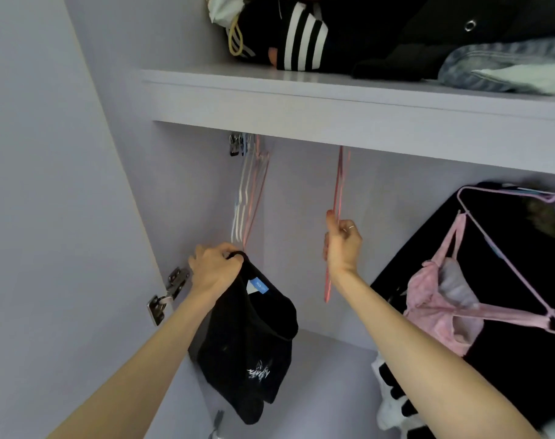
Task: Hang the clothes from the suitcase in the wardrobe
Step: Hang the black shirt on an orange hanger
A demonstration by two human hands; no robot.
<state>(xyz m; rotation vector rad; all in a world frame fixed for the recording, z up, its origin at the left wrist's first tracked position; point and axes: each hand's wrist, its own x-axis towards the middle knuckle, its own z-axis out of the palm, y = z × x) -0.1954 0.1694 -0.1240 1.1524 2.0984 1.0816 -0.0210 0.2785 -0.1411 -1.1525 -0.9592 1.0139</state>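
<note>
My left hand (pixel 214 269) grips a black T-shirt (pixel 254 340) by its collar; the shirt hangs down, showing a blue neck label and a white print. My right hand (pixel 342 245) is curled round a pink wire hanger (pixel 338 185) that hangs edge-on from under the wardrobe shelf (pixel 301 103). Several empty pale hangers (pixel 251 191) hang together to the left of it. The rail itself is hidden behind the shelf's front edge.
Black garments (pixel 507 280) and a pink top (pixel 440 299) hang on lilac hangers at the right. Folded dark, striped and denim clothes (pixel 365 33) lie on the shelf above. A door hinge (pixel 168 293) sits on the left panel. Black-and-white fabric (pixel 393 403) lies on the wardrobe floor.
</note>
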